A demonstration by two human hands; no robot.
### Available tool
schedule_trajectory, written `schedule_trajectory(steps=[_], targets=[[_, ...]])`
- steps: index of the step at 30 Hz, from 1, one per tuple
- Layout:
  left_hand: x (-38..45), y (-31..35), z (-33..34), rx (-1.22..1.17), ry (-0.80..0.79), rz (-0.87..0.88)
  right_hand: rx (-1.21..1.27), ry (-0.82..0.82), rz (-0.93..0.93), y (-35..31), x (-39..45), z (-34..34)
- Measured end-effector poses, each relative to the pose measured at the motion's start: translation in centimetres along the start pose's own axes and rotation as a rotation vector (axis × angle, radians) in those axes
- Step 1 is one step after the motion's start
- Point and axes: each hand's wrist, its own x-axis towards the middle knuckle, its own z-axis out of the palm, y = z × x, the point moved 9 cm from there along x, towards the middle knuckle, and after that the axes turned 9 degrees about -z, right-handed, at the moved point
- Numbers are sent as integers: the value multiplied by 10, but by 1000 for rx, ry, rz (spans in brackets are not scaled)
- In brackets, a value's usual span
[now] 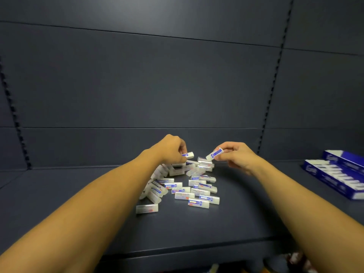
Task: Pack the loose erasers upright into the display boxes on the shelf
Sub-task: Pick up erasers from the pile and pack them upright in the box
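A heap of several loose white erasers with blue labels lies on the dark shelf in the middle of the view. My left hand hovers over the back of the heap and pinches one eraser between thumb and fingers. My right hand is just to the right, pinching another eraser that is tilted, its free end pointing down-left. Two blue display boxes stand at the far right of the shelf, the nearer one holding a row of upright erasers.
The dark shelf ends in a front edge low in the view. A dark back panel with slotted uprights rises behind the heap. Below the shelf edge at the bottom right, some blurred items show.
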Motion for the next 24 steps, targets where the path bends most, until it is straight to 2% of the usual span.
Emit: schedule_trajectory(steps=[6,15,24], targets=[[10,68,34,-25,-48,91,-35,109,38,12,-45,-62],[21,173,53,30,-45,98,-61,309,27,18,-111,-182],[16,288,92,28,-37,87,-105,352,56,40,-172,-288]])
